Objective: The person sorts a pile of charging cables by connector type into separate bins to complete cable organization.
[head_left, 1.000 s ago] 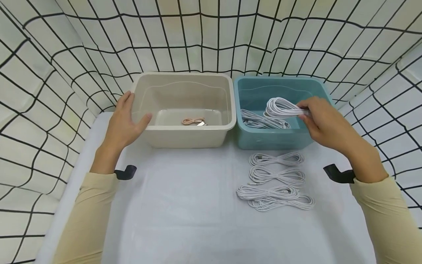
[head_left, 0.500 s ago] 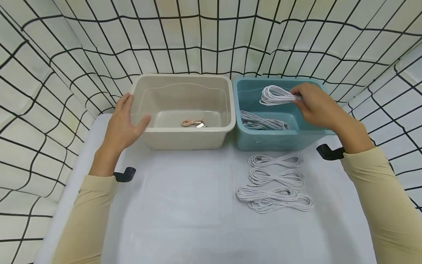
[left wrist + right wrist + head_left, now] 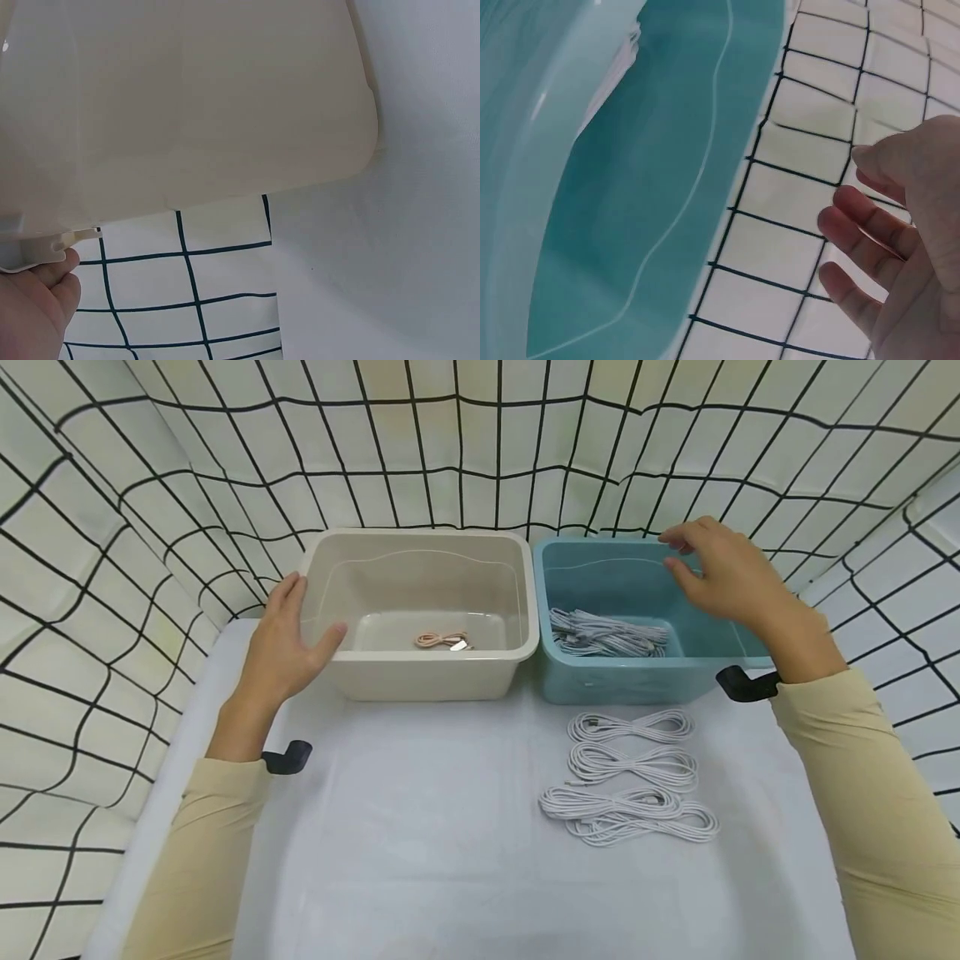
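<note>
At the front left corner of the beige bin, my left hand holds the rim, its thumb spread over the front edge. Bent fingers show under the rim in the left wrist view. A small tan cable bundle lies inside this bin. My right hand is above the back right part of the teal bin, with its fingers loose and nothing in them. White cable bundles lie at the left of the teal bin's floor. Several more white coiled cables lie on the table before it.
Black wire mesh backed by white cloth stands behind the bins and along both sides. White cloth covers the table. The two bins stand side by side near the back mesh.
My right hand has let go of a white cable bundle, which is now with the others in the teal bin, and has risen toward the bin's back. The left hand stays in place.
</note>
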{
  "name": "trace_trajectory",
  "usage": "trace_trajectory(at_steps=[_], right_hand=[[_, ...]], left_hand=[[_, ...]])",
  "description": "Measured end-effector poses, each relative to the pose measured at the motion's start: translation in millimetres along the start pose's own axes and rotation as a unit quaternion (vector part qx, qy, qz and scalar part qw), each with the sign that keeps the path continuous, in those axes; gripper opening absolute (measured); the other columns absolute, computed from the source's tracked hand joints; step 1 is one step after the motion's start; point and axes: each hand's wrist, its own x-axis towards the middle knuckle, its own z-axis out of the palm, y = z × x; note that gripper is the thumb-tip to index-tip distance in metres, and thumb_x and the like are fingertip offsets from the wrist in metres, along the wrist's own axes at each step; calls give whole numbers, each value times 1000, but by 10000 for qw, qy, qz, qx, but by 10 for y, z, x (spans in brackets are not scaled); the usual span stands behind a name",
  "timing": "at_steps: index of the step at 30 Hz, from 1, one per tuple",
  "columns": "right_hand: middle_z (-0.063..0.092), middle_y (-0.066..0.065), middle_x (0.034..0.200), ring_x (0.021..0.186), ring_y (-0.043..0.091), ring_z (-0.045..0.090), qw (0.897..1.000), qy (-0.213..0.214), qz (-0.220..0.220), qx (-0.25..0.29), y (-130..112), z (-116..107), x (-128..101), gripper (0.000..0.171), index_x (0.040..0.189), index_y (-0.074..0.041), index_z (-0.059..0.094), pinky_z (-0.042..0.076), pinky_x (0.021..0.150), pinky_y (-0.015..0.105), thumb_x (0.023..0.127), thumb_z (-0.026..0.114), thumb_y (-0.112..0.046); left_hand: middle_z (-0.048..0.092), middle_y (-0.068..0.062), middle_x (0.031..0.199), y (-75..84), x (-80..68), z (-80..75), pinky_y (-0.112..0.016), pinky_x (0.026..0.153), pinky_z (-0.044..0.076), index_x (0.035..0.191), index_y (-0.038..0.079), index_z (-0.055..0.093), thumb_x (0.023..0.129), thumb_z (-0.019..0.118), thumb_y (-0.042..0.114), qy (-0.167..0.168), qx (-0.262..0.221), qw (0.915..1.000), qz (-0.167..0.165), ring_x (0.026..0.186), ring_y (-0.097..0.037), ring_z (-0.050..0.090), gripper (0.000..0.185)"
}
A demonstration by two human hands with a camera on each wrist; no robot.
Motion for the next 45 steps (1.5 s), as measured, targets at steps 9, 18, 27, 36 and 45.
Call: trace_trajectory(at_steps=[9,18,27,36,45], right_hand=[[62,25,127,114,43,61,9992,173,-359,-95,-136,-47,-279,40,141,2,60,50,92,63,105,63,-15],[61,24,137,123,44,59,9981,333,-513,-45,-243,-66,-558,43,143,1,60,48,99,64,103,67,-13],[59,24,140,128,45,57,9972,489,-563,79,-332,12,-792,43,139,1,62,48,101,64,99,72,-10],[64,19,132,124,40,60,9934,637,-932,195,-371,172,-980,40,132,0,65,50,100,59,94,76,-6],[65,19,130,120,41,63,9924,666,-988,309,-352,387,-1180,42,132,-2,66,52,97,60,92,77,-2]], left_hand=[[21,-18,174,12,8,3,-73,117,30,166,-3,25,99,60,46,-11,-44,10000,-7,152,-53,33,90],[19,-18,175,-8,-4,0,-74,116,31,166,-2,23,99,59,46,-66,-28,10000,-69,151,-53,34,90],[19,-18,174,6,4,14,-74,115,32,166,-2,23,99,58,47,-73,62,9999,-53,149,-55,35,90],[21,-18,174,22,1,4,-74,115,32,166,-1,24,98,60,44,18,20,10000,-7,149,-55,36,89],[20,-18,174,34,-12,5,-74,117,30,166,-2,24,98,59,44,-18,-29,10000,-60,152,-54,33,89]])
